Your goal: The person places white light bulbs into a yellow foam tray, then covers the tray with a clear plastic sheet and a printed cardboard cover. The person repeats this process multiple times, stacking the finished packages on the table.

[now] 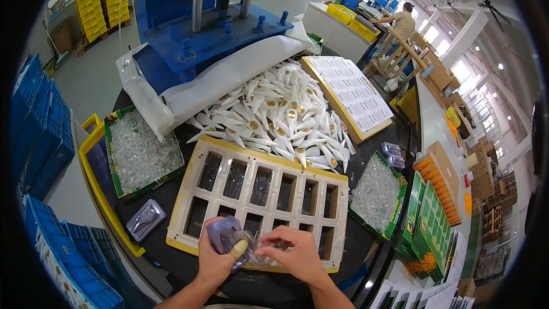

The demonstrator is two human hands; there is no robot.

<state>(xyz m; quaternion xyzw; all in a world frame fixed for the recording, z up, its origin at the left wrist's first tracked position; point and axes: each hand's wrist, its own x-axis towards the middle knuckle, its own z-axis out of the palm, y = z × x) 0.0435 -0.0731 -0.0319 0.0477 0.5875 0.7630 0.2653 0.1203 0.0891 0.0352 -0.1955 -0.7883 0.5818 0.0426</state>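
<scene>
My left hand (216,262), with a yellowish wrap on the thumb, grips a small stack of clear plastic blister shells (222,232). My right hand (294,254) pinches the edge of a clear shell beside that stack, its fingertips partly blurred. Both hands are over the near side of a white mould frame (274,210) with yellow edges and two rows of rectangular openings. Clear plastic shines in several openings, such as a shell (234,178) in the far row. My hands hide part of the near row.
White pointed pieces (280,115) with round stickers lie heaped behind the frame, below a blue press (223,43). Green-edged boxes of small clear parts flank it, left (143,151) and right (374,194). Blister shells (146,220) lie at left, green cards (426,223) at right. Another person (401,23) stands far back.
</scene>
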